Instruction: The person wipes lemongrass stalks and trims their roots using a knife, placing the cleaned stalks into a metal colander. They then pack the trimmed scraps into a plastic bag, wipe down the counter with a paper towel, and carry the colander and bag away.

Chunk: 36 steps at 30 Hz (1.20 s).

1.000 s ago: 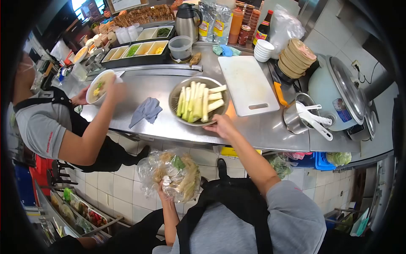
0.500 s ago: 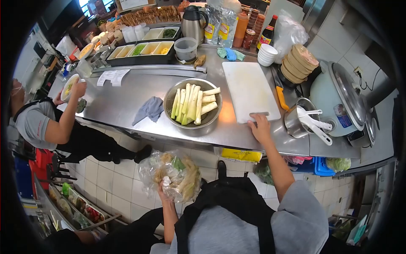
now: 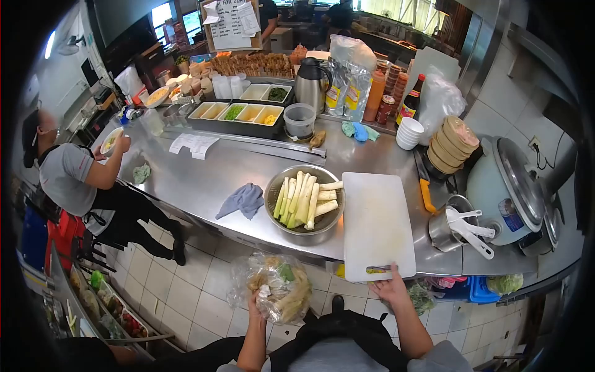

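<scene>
My left hand (image 3: 255, 304) is closed on a clear plastic bag (image 3: 282, 304) in front of the counter. Pale, stringy vegetable pieces and a bit of green show through the bag. At the counter's front edge, my right hand (image 3: 392, 290) holds the near end of a white cutting board (image 3: 377, 223), thumb on top by the handle slot. The board juts out past the edge. Just left of it stands a metal bowl (image 3: 270, 214) with a perforated colander inside, filled with trimmed leek stalks (image 3: 304, 195). A grey cloth (image 3: 243, 200) lies left of the bowl.
Right of the board are an orange-handled knife (image 3: 427, 195), a metal pot (image 3: 441, 230) with white ladles and a large cooker (image 3: 496, 186). Topping trays (image 3: 238, 129), a steel jug (image 3: 312, 87) and bottles line the back. A co-worker (image 3: 80, 173) holds a bowl at left.
My right hand has drawn the cutting board toward me, over the counter's edge. My left hand still holds the bag. The head view has tilted up and shifted left.
</scene>
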Each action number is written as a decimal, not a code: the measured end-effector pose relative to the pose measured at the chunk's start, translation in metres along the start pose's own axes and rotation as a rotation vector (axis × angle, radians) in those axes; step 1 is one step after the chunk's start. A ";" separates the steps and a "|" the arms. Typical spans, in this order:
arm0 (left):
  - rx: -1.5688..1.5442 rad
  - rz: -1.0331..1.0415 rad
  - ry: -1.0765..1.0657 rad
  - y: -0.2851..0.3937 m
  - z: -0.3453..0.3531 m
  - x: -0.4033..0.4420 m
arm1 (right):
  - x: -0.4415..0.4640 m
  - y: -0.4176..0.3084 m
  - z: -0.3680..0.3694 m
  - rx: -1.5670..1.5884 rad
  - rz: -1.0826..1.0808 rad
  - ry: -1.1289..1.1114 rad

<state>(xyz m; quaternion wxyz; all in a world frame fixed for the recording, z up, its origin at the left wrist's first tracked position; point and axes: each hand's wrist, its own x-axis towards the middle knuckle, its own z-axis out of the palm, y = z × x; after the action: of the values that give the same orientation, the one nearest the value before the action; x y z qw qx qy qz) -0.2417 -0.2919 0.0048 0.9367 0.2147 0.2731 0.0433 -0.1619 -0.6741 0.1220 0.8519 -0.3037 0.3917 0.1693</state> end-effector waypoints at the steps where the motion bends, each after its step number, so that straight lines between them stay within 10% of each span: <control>1: -0.016 -0.017 -0.006 0.000 -0.001 0.000 | 0.015 0.002 -0.009 0.001 -0.001 -0.003; 9: -0.040 0.206 0.006 -0.017 0.002 -0.020 | 0.018 -0.012 -0.080 0.057 -0.229 -0.290; 19: -0.034 0.362 0.124 -0.030 -0.018 -0.074 | -0.074 -0.077 -0.194 -0.174 -0.371 -0.095; 29: -0.116 0.628 0.263 -0.048 0.031 -0.160 | -0.087 -0.093 -0.067 -1.181 -0.903 -0.238; 36: -0.043 0.658 0.367 -0.091 0.059 -0.189 | 0.000 0.043 0.015 -1.043 -0.501 -0.471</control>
<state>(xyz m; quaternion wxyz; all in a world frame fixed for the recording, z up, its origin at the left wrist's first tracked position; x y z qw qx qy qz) -0.3738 -0.4338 0.1043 0.8125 0.2600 0.3517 0.3854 -0.1760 -0.6322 0.1129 0.6689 -0.7167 -0.0239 0.1958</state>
